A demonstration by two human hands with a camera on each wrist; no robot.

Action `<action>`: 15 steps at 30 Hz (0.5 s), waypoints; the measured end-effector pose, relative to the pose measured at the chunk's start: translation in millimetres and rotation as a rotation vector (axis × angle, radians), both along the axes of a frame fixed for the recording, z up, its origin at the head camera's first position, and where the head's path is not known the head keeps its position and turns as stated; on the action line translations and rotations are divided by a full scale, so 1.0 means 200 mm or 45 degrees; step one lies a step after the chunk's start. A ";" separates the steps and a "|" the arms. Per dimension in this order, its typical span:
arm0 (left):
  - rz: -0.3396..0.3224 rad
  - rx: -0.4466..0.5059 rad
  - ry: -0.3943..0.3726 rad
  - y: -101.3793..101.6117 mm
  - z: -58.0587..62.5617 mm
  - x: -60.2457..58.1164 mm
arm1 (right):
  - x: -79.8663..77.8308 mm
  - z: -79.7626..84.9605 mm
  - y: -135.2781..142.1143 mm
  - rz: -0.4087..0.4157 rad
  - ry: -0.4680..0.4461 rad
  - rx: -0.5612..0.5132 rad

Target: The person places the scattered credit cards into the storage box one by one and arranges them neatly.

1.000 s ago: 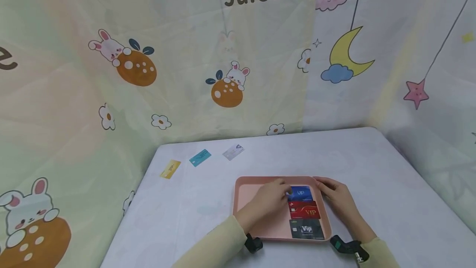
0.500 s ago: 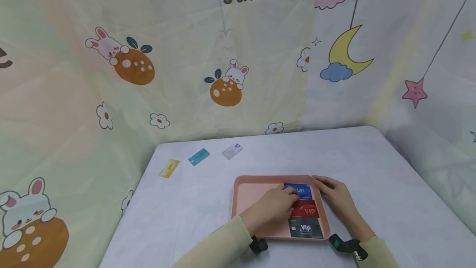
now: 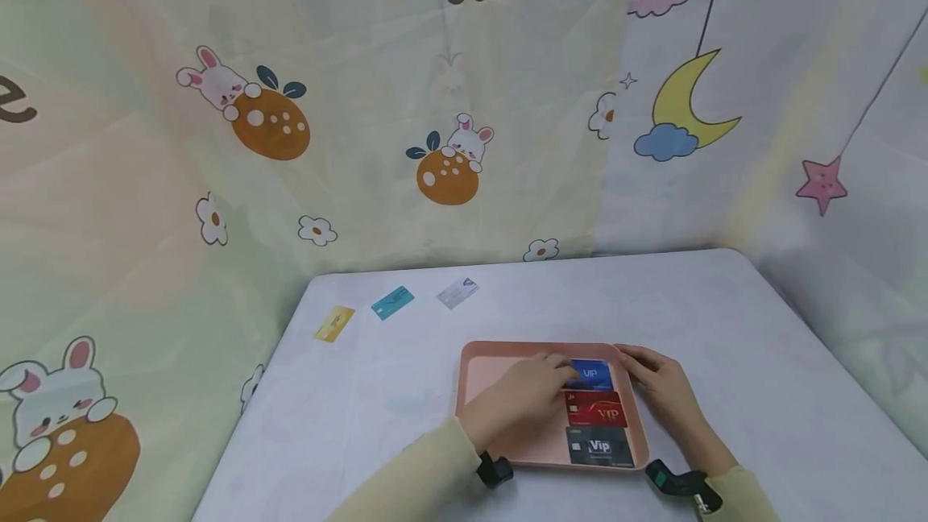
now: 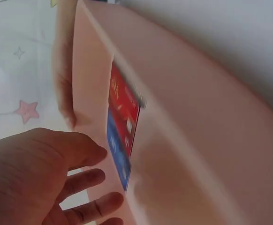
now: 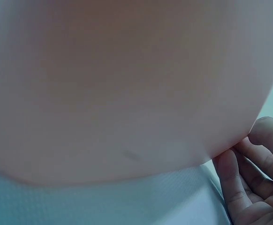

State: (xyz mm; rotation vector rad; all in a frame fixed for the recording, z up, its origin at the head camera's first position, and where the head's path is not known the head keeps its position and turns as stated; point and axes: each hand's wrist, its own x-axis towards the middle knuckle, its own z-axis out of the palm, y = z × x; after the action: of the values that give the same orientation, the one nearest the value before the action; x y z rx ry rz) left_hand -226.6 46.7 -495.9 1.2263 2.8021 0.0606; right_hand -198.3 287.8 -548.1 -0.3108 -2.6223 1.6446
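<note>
A pink tray [image 3: 484,369] holds three cards in a column along its right side: blue VIP card [image 3: 596,375], red VIP card [image 3: 598,409] and dark grey VIP card [image 3: 600,447]. My left hand [image 3: 524,387] reaches over the tray, fingertips at the blue card's left edge. In the left wrist view, the thumb and fingers of that hand [image 4: 38,173] are spread loosely beside the blue card [image 4: 118,152]. At the tray's far right corner my right hand [image 3: 663,387] pinches the rim. The right wrist view shows its thumb above and fingers beneath the tray edge [image 5: 127,140].
Toward the table's far left lie a yellow card [image 3: 335,324], a teal card [image 3: 392,303] and a silver card [image 3: 458,294], spaced apart. The white table [image 3: 362,401] meets printed cloth walls [image 3: 362,143] behind and at the sides.
My left hand moved right over the blue and red cards, then drew back left, uncovering more of both. The right hand keeps its hold on the tray corner.
</note>
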 end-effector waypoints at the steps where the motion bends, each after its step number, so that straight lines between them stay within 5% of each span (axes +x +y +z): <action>1: 0.004 0.017 -0.007 -0.02 0.01 -0.01 | 0.00 0.00 0.00 -0.002 -0.002 0.002; 15: 0.175 0.168 -0.024 -0.31 0.13 -0.17 | -0.01 -0.01 0.01 0.000 0.027 -0.001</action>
State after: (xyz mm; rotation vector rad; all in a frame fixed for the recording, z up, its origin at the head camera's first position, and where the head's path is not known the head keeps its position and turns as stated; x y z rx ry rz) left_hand -259.8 -14.8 -470.1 1.0488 2.9023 0.2682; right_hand -201.1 289.7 -550.5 -0.2915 -2.6067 1.6396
